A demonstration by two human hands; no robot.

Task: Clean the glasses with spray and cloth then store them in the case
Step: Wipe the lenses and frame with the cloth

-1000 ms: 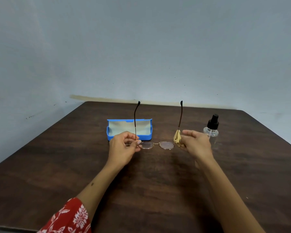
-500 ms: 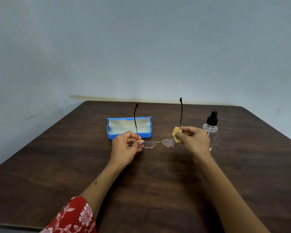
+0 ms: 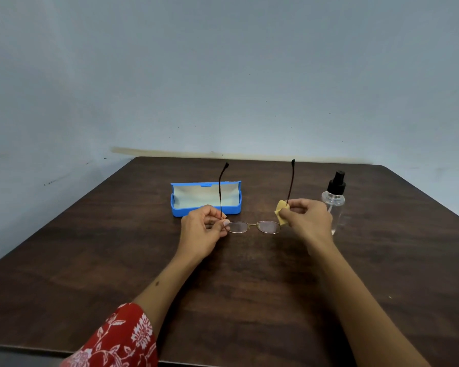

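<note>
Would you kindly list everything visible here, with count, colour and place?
glasses: one pair, thin gold frame with dark temples pointing up, held above the table between both hands
cloth: one, yellow, pinched at the glasses' right end
case: one, blue with pale lining, open, behind the left hand
spray bottle: one, clear with black pump, upright behind the right hand
table: one, dark brown wood
sleeve: one, red floral, left arm
left hand: grips the glasses' left hinge
right hand: holds the cloth
</note>
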